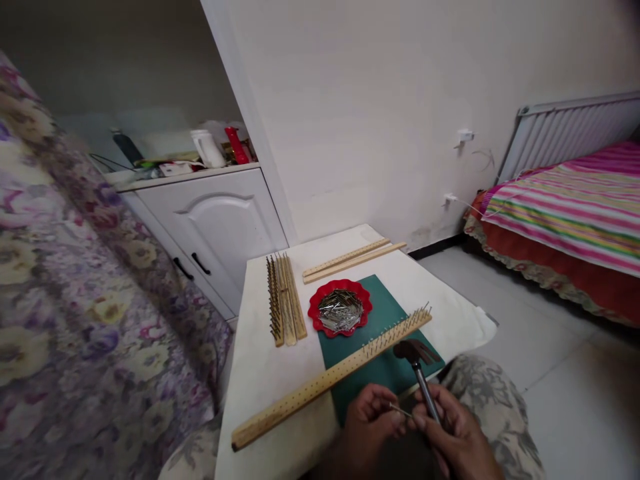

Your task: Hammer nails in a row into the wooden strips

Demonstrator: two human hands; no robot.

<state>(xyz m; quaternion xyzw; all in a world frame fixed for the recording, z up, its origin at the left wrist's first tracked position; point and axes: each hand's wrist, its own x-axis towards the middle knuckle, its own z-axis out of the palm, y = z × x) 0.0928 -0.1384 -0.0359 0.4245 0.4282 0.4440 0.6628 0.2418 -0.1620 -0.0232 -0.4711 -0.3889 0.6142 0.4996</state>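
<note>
My right hand [457, 433] is closed around the handle of a small hammer [417, 363], whose dark head hangs over the green mat [387, 313]. My left hand [367, 417] pinches a thin nail [400, 410] at the table's near edge, the two hands almost touching. A long wooden strip [320, 383] with a row of holes lies slantwise across the mat; nails stand in its far right end. A red dish [340, 308] full of loose nails sits on the mat behind the strip.
The small white table [270, 373] also carries a stack of nailed wooden strips [284, 308] at left and two bare strips [350, 259] at the back. A flowered sofa [75, 300] is at left, a white cabinet [215, 227] behind, a striped bed [575, 213] at right.
</note>
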